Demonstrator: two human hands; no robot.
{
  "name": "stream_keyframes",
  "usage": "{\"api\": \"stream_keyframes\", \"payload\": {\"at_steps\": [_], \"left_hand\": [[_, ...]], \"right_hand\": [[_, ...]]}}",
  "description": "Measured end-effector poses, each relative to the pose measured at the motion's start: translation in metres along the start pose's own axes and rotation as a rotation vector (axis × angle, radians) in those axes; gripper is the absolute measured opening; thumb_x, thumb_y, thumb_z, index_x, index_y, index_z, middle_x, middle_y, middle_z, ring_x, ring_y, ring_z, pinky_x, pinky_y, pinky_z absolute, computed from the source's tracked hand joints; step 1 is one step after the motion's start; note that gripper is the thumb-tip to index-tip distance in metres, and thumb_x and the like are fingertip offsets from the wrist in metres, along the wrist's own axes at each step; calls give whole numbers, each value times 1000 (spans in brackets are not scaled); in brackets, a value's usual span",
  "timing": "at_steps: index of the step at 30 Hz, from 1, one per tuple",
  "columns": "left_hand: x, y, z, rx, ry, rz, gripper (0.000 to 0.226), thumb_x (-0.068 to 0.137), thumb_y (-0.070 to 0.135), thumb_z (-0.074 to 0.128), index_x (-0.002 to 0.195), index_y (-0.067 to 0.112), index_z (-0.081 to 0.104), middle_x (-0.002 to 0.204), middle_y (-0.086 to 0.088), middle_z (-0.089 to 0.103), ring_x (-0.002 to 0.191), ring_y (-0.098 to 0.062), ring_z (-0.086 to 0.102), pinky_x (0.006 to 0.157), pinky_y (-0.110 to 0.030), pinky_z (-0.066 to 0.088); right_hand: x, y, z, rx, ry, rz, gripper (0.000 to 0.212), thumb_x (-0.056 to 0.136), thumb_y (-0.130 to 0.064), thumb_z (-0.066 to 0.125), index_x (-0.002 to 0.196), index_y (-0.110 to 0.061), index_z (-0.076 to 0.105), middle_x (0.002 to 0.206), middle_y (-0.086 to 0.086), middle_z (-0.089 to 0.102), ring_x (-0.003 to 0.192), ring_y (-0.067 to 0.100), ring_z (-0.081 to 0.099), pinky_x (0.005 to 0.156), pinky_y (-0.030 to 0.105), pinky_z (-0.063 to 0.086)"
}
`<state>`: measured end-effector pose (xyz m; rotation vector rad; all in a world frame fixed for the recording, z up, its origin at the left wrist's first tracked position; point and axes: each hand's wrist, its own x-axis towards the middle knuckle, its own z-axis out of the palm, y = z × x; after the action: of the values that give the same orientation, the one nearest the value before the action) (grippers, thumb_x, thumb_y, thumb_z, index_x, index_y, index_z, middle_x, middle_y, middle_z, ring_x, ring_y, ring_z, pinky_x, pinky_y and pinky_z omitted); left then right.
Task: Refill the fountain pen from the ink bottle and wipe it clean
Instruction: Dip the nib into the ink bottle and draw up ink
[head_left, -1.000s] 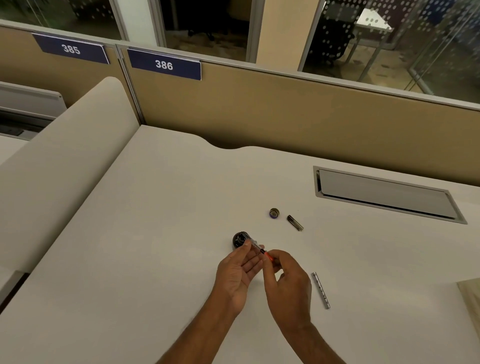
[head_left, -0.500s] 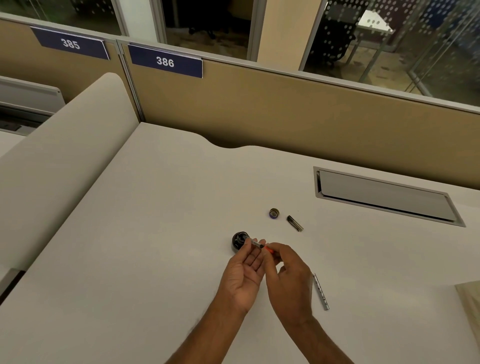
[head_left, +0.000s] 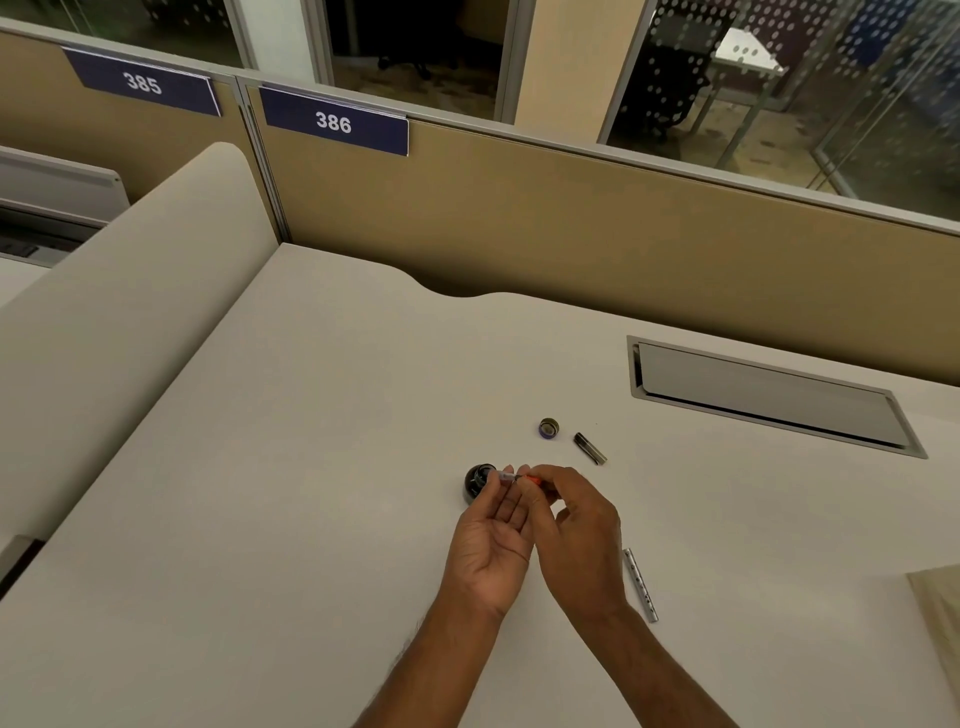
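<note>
1. I see the pen's inner section (head_left: 511, 476) at lower centre, its tip over the open ink bottle (head_left: 478, 480).
2. My left hand (head_left: 491, 545) pinches its front; my right hand (head_left: 576, 525) pinches the orange end.
3. Risk, as I judge it: a knock tips the bottle, spilling ink on the desk (head_left: 311, 467).

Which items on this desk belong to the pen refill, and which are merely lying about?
Job:
- round black ink bottle
- small round bottle cap
- thin pen part with orange end, in both hands
- dark pen cap
- silver pen barrel

Lying about:
- grey recessed desk hatch
- beige cloth at desk edge
</note>
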<state>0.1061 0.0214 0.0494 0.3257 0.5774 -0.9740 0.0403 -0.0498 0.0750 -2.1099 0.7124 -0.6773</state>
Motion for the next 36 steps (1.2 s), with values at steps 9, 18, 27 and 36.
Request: {"api": "stream_keyframes", "payload": {"at_steps": [9, 18, 27, 36], "left_hand": [[-2, -2, 6, -136, -52, -12, 25, 101, 18, 59, 108, -4, 69, 102, -25, 76, 93, -36, 78, 64, -43, 65], [1, -1, 6, -129, -28, -3, 26, 101, 19, 58, 110, -4, 67, 104, -25, 76, 92, -36, 78, 74, -47, 66], [1, -3, 7, -165, -28, -6, 24, 100, 18, 58, 94, -2, 72, 97, -22, 77, 92, -36, 77, 61, -44, 65], [-1, -3, 12, -172, -31, -19, 27, 103, 21, 56, 93, 0, 71, 95, -23, 78, 84, -36, 79, 58, -44, 64]], "right_hand": [[11, 1, 7, -3, -19, -2, 5, 94, -26, 67, 98, -28, 70, 90, -19, 71, 88, 6, 68, 69, 25, 56], [16, 3, 9, -37, -56, 7, 4, 93, -27, 69, 97, -28, 72, 89, -19, 71, 89, 1, 67, 71, 12, 49], [12, 3, 8, -56, -10, -10, 8, 94, -34, 65, 98, -29, 69, 89, -19, 70, 88, 3, 67, 68, 14, 49], [14, -1, 9, -126, -2, -14, 3, 95, -30, 66, 96, -28, 68, 87, -18, 69, 85, -2, 65, 71, 4, 42]]}}
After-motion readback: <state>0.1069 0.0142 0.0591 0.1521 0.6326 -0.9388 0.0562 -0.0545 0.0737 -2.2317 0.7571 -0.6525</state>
